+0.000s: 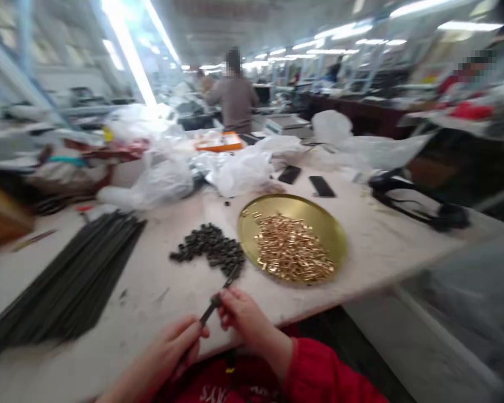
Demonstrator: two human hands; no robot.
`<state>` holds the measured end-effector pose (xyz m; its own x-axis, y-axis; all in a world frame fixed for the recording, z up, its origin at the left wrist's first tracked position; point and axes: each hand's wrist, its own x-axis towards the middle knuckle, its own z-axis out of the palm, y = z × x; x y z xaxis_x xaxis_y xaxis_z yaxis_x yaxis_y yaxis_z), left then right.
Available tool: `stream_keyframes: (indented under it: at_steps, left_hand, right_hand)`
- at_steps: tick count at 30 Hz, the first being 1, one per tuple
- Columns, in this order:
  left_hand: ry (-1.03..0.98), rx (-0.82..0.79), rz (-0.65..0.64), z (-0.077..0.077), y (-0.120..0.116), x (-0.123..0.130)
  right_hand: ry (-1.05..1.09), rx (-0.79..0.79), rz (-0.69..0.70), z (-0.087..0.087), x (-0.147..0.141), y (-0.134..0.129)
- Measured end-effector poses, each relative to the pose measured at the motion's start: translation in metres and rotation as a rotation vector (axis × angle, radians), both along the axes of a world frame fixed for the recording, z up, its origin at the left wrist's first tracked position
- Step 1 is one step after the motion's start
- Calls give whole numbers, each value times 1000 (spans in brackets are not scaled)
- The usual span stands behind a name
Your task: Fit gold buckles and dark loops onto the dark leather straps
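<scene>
White worktable (373, 240) fills most of the view. Beyond it, a person in a grey-brown top (237, 101), blurred.

Bundle of long dark strips (67, 280) lies flat on the left side, slanting away from the wearer. Crumpled clear plastic bags (243, 168) along the back, next to an orange tray (220, 144). Round gold-coloured platter (319, 215) sits right of centre, near the front edge; one heap of shiny copper-coloured metal pieces (294, 252) in it, bunched toward the near side, a few strays at the upper left. Black looped object (449, 215) out on the right, too blurred to ID.

Both hands at the front edge, below the platter, one dark narrow strip (207, 315) between them, angled up and right. Left hand (180, 338) grips its lower part, thumb against fingers. Right hand (246, 313), red sleeve (327, 369), pinches higher up, thumb and fingertips at a small dark piece (215, 301) on the strip. Can't tell if that piece is around it or just against it. Strip's far end overlaps the pile of short black cylindrical pieces (212, 246) just left of the platter; contact unclear.

Two black slabs (321, 186) behind the platter. Single black bit (227, 204) sits apart, above the pile.
</scene>
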<state>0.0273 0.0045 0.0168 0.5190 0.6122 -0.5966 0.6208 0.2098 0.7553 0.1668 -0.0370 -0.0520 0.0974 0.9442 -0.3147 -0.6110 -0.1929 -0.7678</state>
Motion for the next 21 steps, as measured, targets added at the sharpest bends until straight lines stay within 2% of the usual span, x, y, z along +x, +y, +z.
stream_keyframes:
  at_steps: [1, 4, 9, 21]
  left_hand:
    - [-7, -26, 56, 0, 0, -6]
    - [-90, -152, 84, -1, 2, -13]
    - [-140, -222, 116, -1, 1, -17]
    - [-244, -406, 230, -24, 5, -26]
  right_hand:
    - [11, -3, 3, -5, 1, 1]
    - [58, -15, 45, -12, 3, 5]
    - [88, -80, 70, -7, -4, 3]
    - [13, -107, 137, -13, -10, 7]
